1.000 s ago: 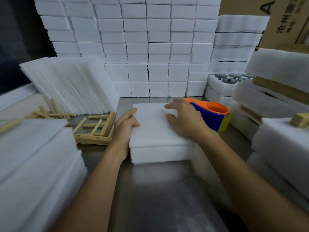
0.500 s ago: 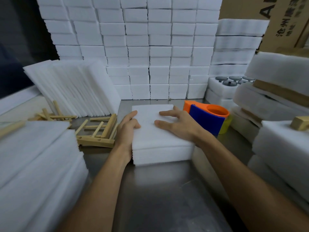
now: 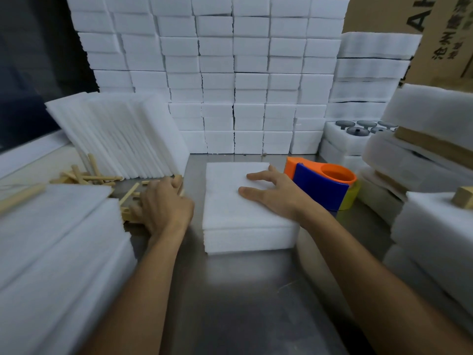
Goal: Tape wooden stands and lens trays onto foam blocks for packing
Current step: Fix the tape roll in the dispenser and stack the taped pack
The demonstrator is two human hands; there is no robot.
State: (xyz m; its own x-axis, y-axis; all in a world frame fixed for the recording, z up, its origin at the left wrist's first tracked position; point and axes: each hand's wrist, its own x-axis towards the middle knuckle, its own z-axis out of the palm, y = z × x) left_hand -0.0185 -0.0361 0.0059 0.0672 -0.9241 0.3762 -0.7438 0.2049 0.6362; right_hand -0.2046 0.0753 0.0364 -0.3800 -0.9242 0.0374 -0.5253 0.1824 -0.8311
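Foam block (image 3: pixel 230 201): centre of the metal table (image 3: pixel 243 303), two layers. Right hand (image 3: pixel 276 193): flat on the block's top, fingers spread, gripping nothing. Left hand (image 3: pixel 163 203): left of the block, on the wooden stand (image 3: pixel 133 193); grip cannot be told. Tape dispenser (image 3: pixel 322 185): just right of the block.

Right hand (image 3: pixel 277 194) flat on a foam block (image 3: pixel 230 198) atop a steel table (image 3: pixel 243 290), left hand (image 3: pixel 163 206) on a wooden stand (image 3: pixel 133 193), tape dispenser (image 3: pixel 322 185) just beside the block
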